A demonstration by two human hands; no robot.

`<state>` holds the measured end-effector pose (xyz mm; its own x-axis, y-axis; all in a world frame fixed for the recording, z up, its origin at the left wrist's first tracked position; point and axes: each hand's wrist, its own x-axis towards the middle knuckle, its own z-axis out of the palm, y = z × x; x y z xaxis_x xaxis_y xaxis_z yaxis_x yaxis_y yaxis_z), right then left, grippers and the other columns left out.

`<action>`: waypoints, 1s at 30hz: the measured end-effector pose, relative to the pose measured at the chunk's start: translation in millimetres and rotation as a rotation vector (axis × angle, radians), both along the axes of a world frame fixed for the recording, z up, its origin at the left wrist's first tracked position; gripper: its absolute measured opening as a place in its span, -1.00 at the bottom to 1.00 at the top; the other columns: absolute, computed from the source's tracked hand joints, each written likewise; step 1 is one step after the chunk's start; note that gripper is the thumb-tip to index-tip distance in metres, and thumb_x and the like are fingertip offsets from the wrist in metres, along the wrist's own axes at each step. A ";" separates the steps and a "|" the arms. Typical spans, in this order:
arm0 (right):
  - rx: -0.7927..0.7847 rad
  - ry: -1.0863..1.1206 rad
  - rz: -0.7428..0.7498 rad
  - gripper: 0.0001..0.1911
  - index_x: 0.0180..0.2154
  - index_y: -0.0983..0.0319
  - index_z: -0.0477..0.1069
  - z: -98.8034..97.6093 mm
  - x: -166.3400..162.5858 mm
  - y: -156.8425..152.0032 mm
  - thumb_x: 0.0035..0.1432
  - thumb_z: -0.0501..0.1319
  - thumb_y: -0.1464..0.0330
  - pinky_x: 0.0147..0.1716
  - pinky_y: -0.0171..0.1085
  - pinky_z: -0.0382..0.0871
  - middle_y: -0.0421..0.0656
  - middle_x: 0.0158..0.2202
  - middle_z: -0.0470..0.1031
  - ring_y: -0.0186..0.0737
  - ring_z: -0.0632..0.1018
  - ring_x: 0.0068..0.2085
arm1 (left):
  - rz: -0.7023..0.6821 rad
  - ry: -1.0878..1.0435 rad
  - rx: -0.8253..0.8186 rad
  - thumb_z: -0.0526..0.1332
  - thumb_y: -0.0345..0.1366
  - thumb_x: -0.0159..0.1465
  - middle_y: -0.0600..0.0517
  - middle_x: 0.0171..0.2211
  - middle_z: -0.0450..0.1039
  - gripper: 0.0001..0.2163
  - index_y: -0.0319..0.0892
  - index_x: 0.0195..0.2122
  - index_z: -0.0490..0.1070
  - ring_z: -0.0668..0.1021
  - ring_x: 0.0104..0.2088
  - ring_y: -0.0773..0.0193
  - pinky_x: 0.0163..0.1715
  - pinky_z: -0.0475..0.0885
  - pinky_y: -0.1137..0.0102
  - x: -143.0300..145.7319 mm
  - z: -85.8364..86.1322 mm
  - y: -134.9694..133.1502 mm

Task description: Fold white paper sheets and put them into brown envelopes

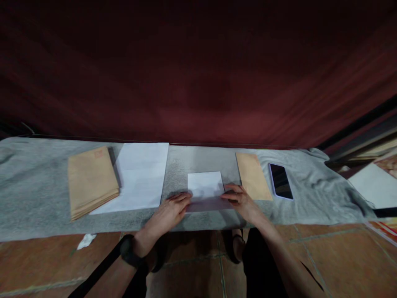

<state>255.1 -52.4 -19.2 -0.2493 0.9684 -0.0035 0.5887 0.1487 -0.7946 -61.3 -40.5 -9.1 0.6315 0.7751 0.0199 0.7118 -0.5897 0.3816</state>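
A white sheet of paper (pixel 205 184) lies in front of me on the grey cloth, its near part turned up in a shaded flap. At the sheet's left edge my left hand (pixel 174 208) has its fingers closed on the flap's corner. My right hand (pixel 242 201) pinches the opposite edge between thumb and fingers. Just beyond the right hand lies a single brown envelope (pixel 254 176). Further left, a stack of brown envelopes (pixel 91 180) partly covers a pile of larger white paper (pixel 144 176).
A phone (pixel 281 181) in a light purple case lies right of the single envelope. The grey cloth (pixel 34 186) covers a narrow surface before a dark red curtain (pixel 198 82). A scrap of white tissue (pixel 86 241) is on the tiled floor (pixel 335 248).
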 end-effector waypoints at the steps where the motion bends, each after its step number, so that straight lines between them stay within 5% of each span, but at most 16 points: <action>1: 0.012 -0.050 0.048 -0.52 -0.12 0.03 0.64 -0.6 -1.1 -0.7 0.07 0.17 0.61 0.25 -0.02 0.26 -0.15 0.15 0.49 -0.10 0.45 0.18 | -0.018 -0.004 0.012 0.15 -0.55 0.22 -0.01 0.18 0.48 -0.58 -0.07 0.07 0.48 0.49 0.18 0.16 0.22 0.37 0.22 0.1 0.3 -1.5; 5: -0.004 -0.138 0.185 -0.31 0.00 0.00 0.59 0.5 -2.7 -5.5 0.00 0.09 0.73 0.26 -0.07 0.27 -0.19 0.21 0.46 -0.15 0.42 0.23 | -0.115 -0.038 0.008 0.16 -0.60 0.17 0.07 0.23 0.42 -0.46 0.04 0.12 0.47 0.40 0.27 0.18 0.31 0.27 0.17 1.0 1.0 -9.5; 11: 0.006 -0.105 0.235 -0.54 -0.16 0.02 0.65 5.0 1.1 -9.2 0.08 0.20 0.63 0.19 -0.10 0.32 -0.18 0.09 0.55 -0.12 0.50 0.14 | -0.158 -0.095 -0.120 0.23 -0.51 0.22 0.12 0.22 0.43 -0.60 0.10 -0.01 0.56 0.37 0.30 0.16 0.32 0.24 0.14 -0.1 9.1 -11.7; 15: -0.040 -0.021 0.144 -0.83 -0.22 0.09 0.64 9.4 -0.5 -6.4 0.26 0.24 0.32 0.04 -0.16 0.41 -0.14 -0.08 0.61 -0.10 0.57 -0.01 | 0.057 -0.273 -0.204 0.20 -0.22 0.36 -0.02 0.02 0.60 -0.79 -0.06 -0.10 0.61 0.55 0.12 0.10 0.19 0.37 0.16 8.5 3.2 -6.0; 21: -0.094 -0.010 -0.083 -0.68 -0.27 0.12 0.59 4.5 -11.1 -4.9 0.34 0.10 0.18 -0.16 -0.21 0.41 -0.16 -0.24 0.62 -0.11 0.59 -0.21 | 0.360 -0.482 -0.405 0.13 -0.12 0.36 0.02 -0.21 0.66 -0.71 -0.15 -0.16 0.59 0.63 -0.21 0.17 -0.19 0.49 0.35 21.7 -6.3 0.3; 26: -0.105 -0.215 -0.194 -0.71 -0.33 0.13 0.53 -1.4 -22.4 3.0 0.34 0.10 0.19 -0.36 -0.26 0.30 -0.17 -0.42 0.58 -0.12 0.58 -0.34 | 0.487 -0.295 -0.210 0.09 -0.21 0.37 0.00 -0.33 0.58 -0.75 -0.16 -0.32 0.52 0.58 -0.33 0.22 -0.31 0.40 0.38 33.6 1.8 -0.1; 30: -0.165 -0.447 -0.244 -0.73 -0.31 0.12 0.53 3.4 -31.5 12.4 0.34 0.13 0.17 -0.37 -0.29 0.26 -0.13 -0.37 0.62 -0.09 0.62 -0.28 | 0.563 -0.096 -0.139 0.09 -0.24 0.38 0.00 -0.36 0.55 -0.78 -0.14 -0.35 0.47 0.58 -0.32 0.21 -0.35 0.35 0.40 43.7 8.7 3.7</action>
